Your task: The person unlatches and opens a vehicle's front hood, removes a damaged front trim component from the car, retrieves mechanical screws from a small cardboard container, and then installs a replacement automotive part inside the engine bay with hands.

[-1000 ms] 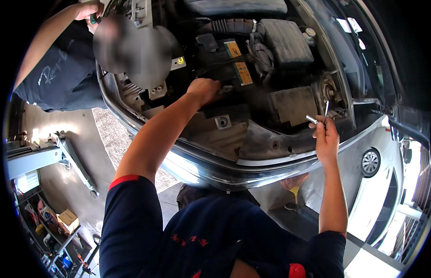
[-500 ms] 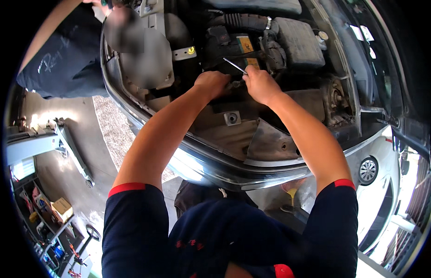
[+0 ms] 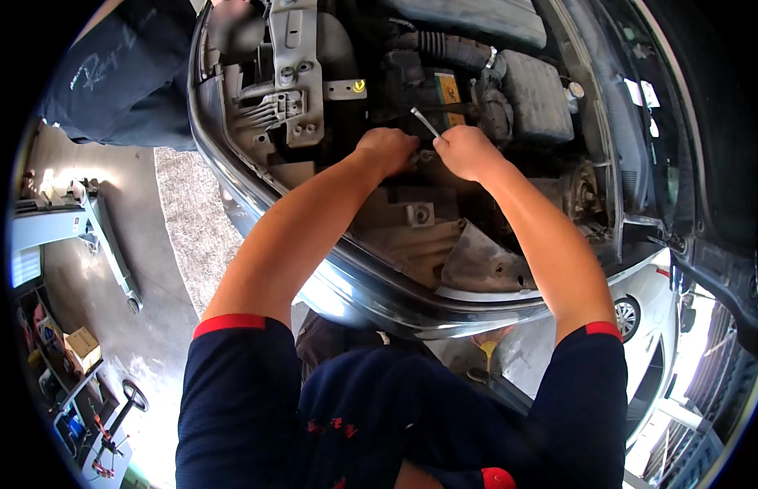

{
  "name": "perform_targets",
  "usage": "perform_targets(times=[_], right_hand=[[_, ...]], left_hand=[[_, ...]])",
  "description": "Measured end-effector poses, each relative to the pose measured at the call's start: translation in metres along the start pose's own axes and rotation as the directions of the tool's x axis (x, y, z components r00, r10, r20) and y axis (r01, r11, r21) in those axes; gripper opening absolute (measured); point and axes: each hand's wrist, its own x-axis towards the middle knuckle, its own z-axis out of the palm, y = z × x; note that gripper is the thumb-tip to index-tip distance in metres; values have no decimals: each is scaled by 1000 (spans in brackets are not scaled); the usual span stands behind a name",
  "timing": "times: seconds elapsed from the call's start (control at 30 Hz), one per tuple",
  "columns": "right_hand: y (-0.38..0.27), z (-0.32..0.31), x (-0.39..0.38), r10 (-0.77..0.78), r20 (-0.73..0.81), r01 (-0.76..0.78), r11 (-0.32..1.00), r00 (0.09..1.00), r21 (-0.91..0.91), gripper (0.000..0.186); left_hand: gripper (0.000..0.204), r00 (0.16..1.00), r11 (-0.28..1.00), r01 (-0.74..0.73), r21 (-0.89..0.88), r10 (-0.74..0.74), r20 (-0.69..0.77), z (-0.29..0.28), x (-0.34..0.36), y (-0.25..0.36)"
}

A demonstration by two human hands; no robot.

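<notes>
- I see both hands together just above the frame's centre, deep in the open engine bay [image 3: 509, 98].
- The right hand [image 3: 469, 152] is curled shut around the lower end of a thin metal wrench [image 3: 425, 123].
- The wrench's long axis runs diagonally, its free end pointing to the upper left of the frame.
- The left hand [image 3: 387, 151] is fisted just beside it; I cannot tell what it grips, as the fingers are hidden.
- Half a second ago the hands sat a little lower and the tool lay flatter; a second ago the right hand was far right, holding the wrench apart.
- Another person's dark sleeve [image 3: 122, 77] fills the upper left.
</notes>
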Motion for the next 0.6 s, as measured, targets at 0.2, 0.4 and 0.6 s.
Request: perform_targets(times=[0.2,0.4,0.6], right_hand=[[-6,3,6,390,303,-468,457,870,756,18],[-10,11,-8,440,135,-339,425,888,839,33],[16,6,-16,33,-136,13,944,990,329,44]], left_hand=[[50,1000,1000,-1,-8,1,-30,-1,-1,0],[47,999,999,18,-50,-19,-28,0,2,-1],[46,999,998,2,-70,-5,-38,0,1,-1]])
